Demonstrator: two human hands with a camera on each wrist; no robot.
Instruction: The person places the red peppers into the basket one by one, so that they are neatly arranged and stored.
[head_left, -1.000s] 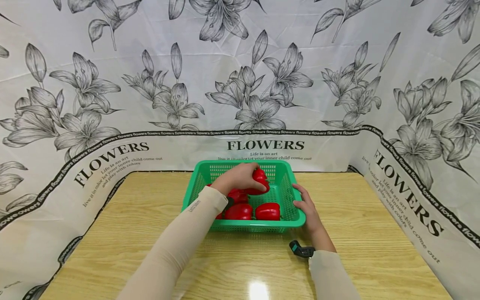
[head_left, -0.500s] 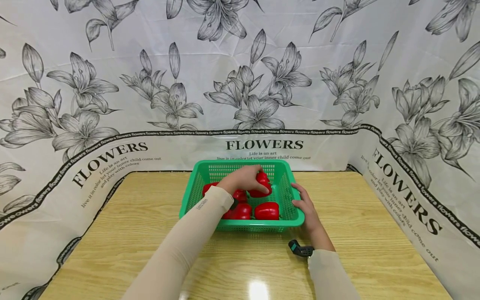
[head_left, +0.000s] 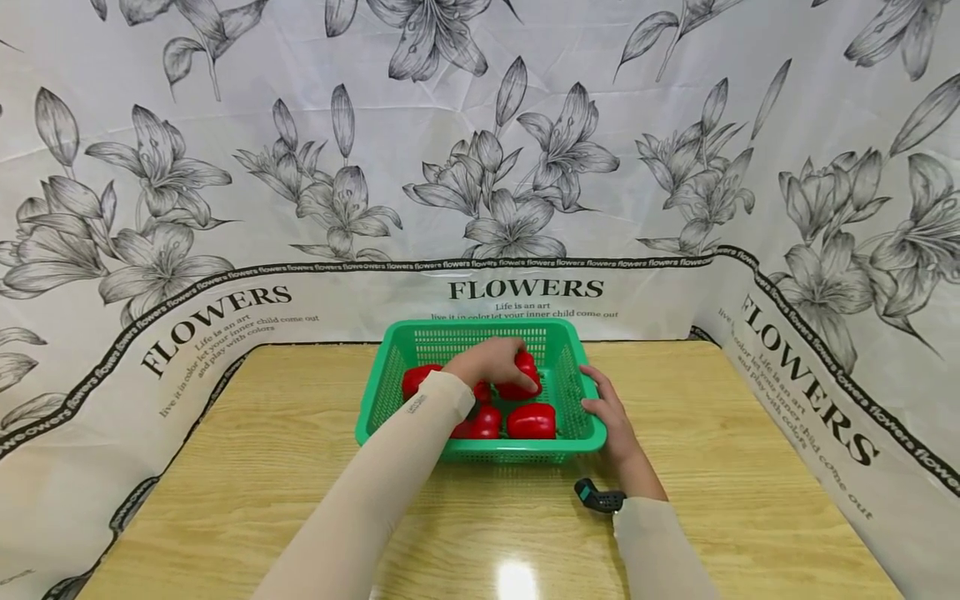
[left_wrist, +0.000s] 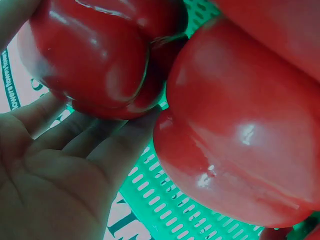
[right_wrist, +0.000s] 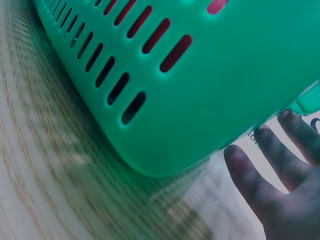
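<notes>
In the head view, my left hand (head_left: pixel 495 362) reaches into a green slotted basket (head_left: pixel 517 446) and grips a red bell pepper (head_left: pixel 528 385) in its back right part. The left wrist view shows the fingers under and along that glossy pepper (left_wrist: pixel 100 65), with a second bell pepper (left_wrist: pixel 240 120) close beside it. My right hand (head_left: pixel 619 429) is at the basket's right side, its fingertips at the rim. From the right wrist view, the straight fingers (right_wrist: pixel 245 170) meet the basket's outer wall (right_wrist: pixel 210 115).
Other red bell peppers lie in the basket: one at the front (head_left: pixel 532 422), one at the left (head_left: pixel 420 381), more partly hidden under the left arm. The basket stands on a wood-grain table (head_left: pixel 300 433). A flower-printed cloth (head_left: pixel 360 300) surrounds the table's back and sides.
My left hand has shifted slightly right and down within the basket, carrying the bell pepper. The pepper at the left now shows more. The right hand stays at the basket's side.
</notes>
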